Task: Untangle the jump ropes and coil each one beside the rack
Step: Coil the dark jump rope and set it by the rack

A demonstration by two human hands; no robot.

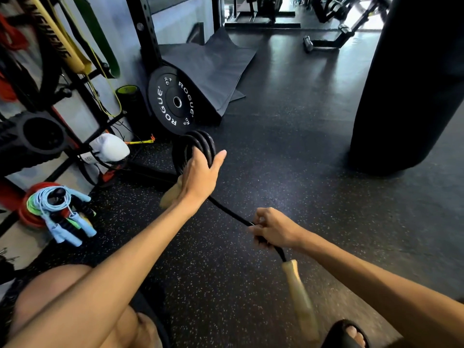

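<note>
Left grip [200, 172] clamped round black jump rope [200, 140] loops so coil holds shape; right grip [273, 229] pinched on tail just above wooden handle [298, 292] (handle dangles free). Rope held above floor near rack [27, 89]; blue rope [50, 204] lies coiled beside rack

Black rubber floor [288, 159] flecked with pale specks, glossy towards the bright far end of the room [361, 21]. Grey wall [120, 33] on the left, a Rogue bumper plate [173, 101] standing on edge, dark mats [213, 64] slumped behind it, and a big black punching bag [411, 84] looming at right.
</note>
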